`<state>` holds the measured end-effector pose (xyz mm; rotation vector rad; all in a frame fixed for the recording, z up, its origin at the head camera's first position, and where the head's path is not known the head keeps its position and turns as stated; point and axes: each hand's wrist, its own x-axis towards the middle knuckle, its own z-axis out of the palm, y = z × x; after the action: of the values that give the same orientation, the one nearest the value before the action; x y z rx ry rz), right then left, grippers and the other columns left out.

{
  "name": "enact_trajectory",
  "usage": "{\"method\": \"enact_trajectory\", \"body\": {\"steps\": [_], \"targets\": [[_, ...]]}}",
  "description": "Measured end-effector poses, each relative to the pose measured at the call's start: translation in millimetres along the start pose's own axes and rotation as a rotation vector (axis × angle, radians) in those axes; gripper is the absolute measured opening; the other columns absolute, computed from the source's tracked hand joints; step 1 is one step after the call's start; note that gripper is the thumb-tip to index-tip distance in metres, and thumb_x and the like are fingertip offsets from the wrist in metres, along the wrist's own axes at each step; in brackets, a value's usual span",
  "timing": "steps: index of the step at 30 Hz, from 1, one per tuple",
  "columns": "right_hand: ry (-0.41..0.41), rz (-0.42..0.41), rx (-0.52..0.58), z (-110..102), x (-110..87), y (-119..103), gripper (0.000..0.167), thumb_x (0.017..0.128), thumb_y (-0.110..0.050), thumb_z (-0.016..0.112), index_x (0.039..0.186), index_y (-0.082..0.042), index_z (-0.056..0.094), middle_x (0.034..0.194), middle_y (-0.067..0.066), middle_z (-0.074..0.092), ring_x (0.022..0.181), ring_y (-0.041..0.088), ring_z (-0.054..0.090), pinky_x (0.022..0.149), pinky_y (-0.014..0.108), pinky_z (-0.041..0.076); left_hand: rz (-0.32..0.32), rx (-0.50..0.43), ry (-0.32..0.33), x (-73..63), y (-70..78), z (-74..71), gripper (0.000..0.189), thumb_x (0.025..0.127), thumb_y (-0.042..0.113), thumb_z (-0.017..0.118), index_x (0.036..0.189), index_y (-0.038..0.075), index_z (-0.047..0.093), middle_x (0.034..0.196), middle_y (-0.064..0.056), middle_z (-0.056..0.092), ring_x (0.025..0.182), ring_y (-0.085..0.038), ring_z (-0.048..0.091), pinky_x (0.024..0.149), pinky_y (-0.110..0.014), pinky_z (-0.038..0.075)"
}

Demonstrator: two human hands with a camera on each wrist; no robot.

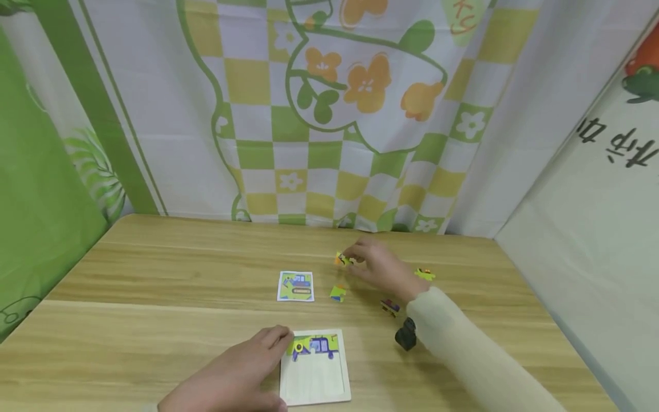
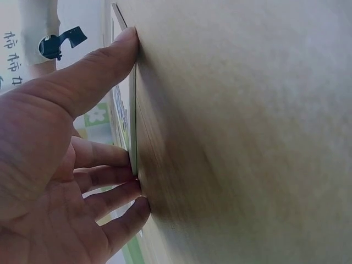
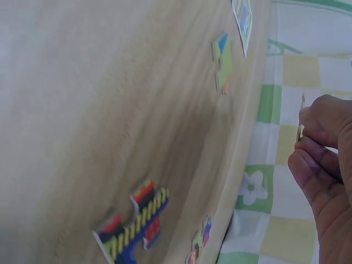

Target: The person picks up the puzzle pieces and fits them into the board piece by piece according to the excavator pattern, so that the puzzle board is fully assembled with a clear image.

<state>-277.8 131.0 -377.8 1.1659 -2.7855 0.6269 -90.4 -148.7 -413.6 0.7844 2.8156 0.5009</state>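
Observation:
My right hand (image 1: 378, 268) pinches a yellow-green puzzle piece (image 1: 341, 259) above the far part of the table; in the right wrist view that piece shows edge-on between thumb and fingers. My left hand (image 1: 239, 366) rests against the left edge of a square puzzle tray (image 1: 314, 386), thumb near the lower corner and fingers near the upper one. Pieces with part of a blue vehicle (image 1: 320, 345) fill the tray's top strip; below lies bare board. A green puzzle piece (image 1: 337, 293) lies near the right hand. A red, blue and striped piece (image 3: 140, 223) lies closer to the right wrist.
A square picture card (image 1: 296, 286) of a blue digger lies beyond the tray. Another yellow-green piece (image 1: 424, 274) lies at the far right. A black wrist camera (image 1: 406, 335) sits by the right sleeve. A patterned curtain (image 1: 350, 171) hangs behind the table.

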Motion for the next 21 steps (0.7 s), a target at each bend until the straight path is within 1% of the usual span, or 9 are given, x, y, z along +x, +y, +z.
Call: {"method": "enact_trajectory", "body": {"steps": [5, 11, 13, 16, 21], "targets": [[-0.006, -0.013, 0.001, 5, -6.3, -12, 0.028, 0.099, -0.014, 0.071, 0.125, -0.003, 0.072, 0.120, 0.009, 0.071, 0.107, 0.024, 0.069, 0.092, 0.039, 0.063, 0.014, 0.006, 0.011, -1.5, -0.9, 0.0, 0.105, 0.073, 0.047, 0.089, 0.156, 0.001, 0.044, 0.158, -0.011, 0.049, 0.144, -0.029, 0.051, 0.117, -0.046, 0.050], [-0.005, -0.047, 0.011, 7, -15.3, -27, 0.030, 0.099, -0.016, 0.072, 0.127, -0.007, 0.072, 0.120, 0.006, 0.070, 0.109, 0.021, 0.068, 0.090, 0.035, 0.063, -0.004, -0.005, -0.010, 0.2, 0.1, -1.2, 0.104, 0.076, 0.049, 0.088, 0.157, 0.003, 0.043, 0.161, -0.010, 0.047, 0.146, -0.029, 0.049, 0.119, -0.047, 0.049], [0.000, -0.084, 0.002, 8, -18.2, -30, 0.028, 0.099, -0.016, 0.071, 0.126, -0.006, 0.073, 0.118, 0.006, 0.071, 0.108, 0.021, 0.068, 0.089, 0.034, 0.063, -0.005, -0.005, -0.011, 0.3, 0.2, -1.3, 0.104, 0.076, 0.050, 0.087, 0.157, 0.002, 0.043, 0.161, -0.010, 0.047, 0.146, -0.029, 0.049, 0.119, -0.048, 0.049], [0.004, -0.117, -0.002, 11, -23.3, -33, 0.027, 0.099, -0.015, 0.071, 0.125, -0.006, 0.073, 0.119, 0.006, 0.071, 0.110, 0.021, 0.067, 0.090, 0.032, 0.063, 0.002, 0.004, -0.006, -0.4, -0.6, -1.2, 0.104, 0.075, 0.050, 0.088, 0.157, 0.002, 0.043, 0.160, -0.010, 0.047, 0.146, -0.029, 0.050, 0.118, -0.047, 0.049], [0.023, -0.201, -0.018, 20, -33.4, -41, 0.028, 0.095, -0.013, 0.075, 0.122, -0.006, 0.073, 0.117, 0.006, 0.071, 0.107, 0.018, 0.070, 0.093, 0.029, 0.063, 0.001, 0.014, -0.015, 0.5, -2.0, -1.0, 0.105, 0.075, 0.051, 0.088, 0.156, 0.002, 0.044, 0.160, -0.010, 0.048, 0.145, -0.028, 0.050, 0.117, -0.046, 0.051]]}}
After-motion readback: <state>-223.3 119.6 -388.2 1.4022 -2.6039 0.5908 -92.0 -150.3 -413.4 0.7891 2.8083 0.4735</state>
